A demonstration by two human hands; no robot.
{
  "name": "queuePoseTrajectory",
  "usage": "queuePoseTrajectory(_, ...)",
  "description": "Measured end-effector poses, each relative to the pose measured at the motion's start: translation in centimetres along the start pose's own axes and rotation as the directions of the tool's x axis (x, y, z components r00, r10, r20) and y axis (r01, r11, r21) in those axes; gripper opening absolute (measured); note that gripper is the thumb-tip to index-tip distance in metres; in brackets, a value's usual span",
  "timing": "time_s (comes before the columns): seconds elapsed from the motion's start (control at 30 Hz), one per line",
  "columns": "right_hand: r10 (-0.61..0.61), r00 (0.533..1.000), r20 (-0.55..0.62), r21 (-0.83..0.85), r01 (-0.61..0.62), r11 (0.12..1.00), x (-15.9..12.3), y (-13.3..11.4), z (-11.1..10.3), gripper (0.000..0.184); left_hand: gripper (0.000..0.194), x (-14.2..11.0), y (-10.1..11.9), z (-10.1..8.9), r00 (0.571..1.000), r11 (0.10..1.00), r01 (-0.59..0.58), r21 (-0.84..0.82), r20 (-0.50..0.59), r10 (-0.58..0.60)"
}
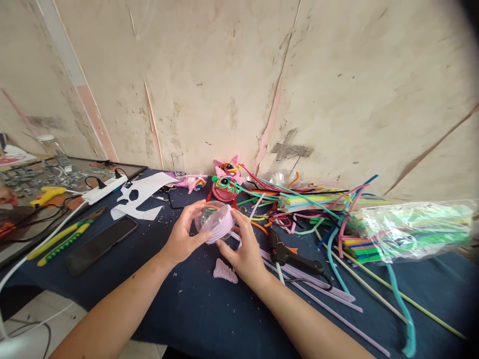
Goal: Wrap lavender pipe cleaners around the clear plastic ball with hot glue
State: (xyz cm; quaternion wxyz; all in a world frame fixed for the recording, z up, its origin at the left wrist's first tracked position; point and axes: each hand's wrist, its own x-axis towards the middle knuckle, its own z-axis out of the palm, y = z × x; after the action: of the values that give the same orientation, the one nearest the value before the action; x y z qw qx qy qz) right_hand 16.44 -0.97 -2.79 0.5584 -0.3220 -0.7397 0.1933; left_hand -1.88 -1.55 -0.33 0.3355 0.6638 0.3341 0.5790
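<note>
Between both hands is a clear plastic ball [202, 214], with rows of lilac pipe cleaner [220, 225] curved along its right side. My left hand [185, 233] grips the ball from the left, thumb at its lower front. On the other side, my right hand [243, 247] holds it with the fingers at the upper right and the thumb below. A lilac pipe-cleaner end sticks up beyond the right fingers. Below the ball lies a small lilac wound piece [225, 270] on the dark blue cloth [179, 304]. A black glue gun [295, 257] rests right of my right hand.
Loose lilac pipe cleaners [337, 294] and a plastic-wrapped coloured bundle [415, 232] spread across the right. Colourful finished figures [226, 187] stand by the wall. At left are a phone [103, 244], green-yellow pliers [67, 239], cut white paper [144, 194] and a power strip [105, 188].
</note>
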Motion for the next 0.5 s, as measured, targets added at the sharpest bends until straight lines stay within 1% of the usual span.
queuePoseTrajectory(0.17, -0.056, 0.998, -0.012, -0.049, 0.055, 0.997, -0.1, -0.1, 0.0, 0.076, 0.062, -0.1, -0.1, -0.1, 1.000, 1.000, -0.005, 0.014, 0.008, 0.005)
queuePoseTrajectory(0.37, -0.119, 0.992, -0.050, -0.082, 0.115, 0.990, -0.3, -0.2, -0.1, 0.081, 0.068, -0.1, 0.4, 0.1, 0.998, 0.995, -0.052, -0.086, 0.028, 0.054)
queuePoseTrajectory(0.43, -0.142, 0.988, -0.064, -0.066, 0.138, 0.988, -0.3, -0.4, -0.2, 0.081, 0.069, -0.2, 0.7, 0.2, 0.998, 0.992, -0.067, -0.110, 0.013, 0.069)
queuePoseTrajectory(0.5, -0.155, 0.984, -0.086, -0.031, 0.153, 0.988, -0.3, -0.5, -0.4, 0.079, 0.066, -0.4, 1.1, 0.3, 0.994, 0.987, -0.109, -0.116, -0.024, 0.107)
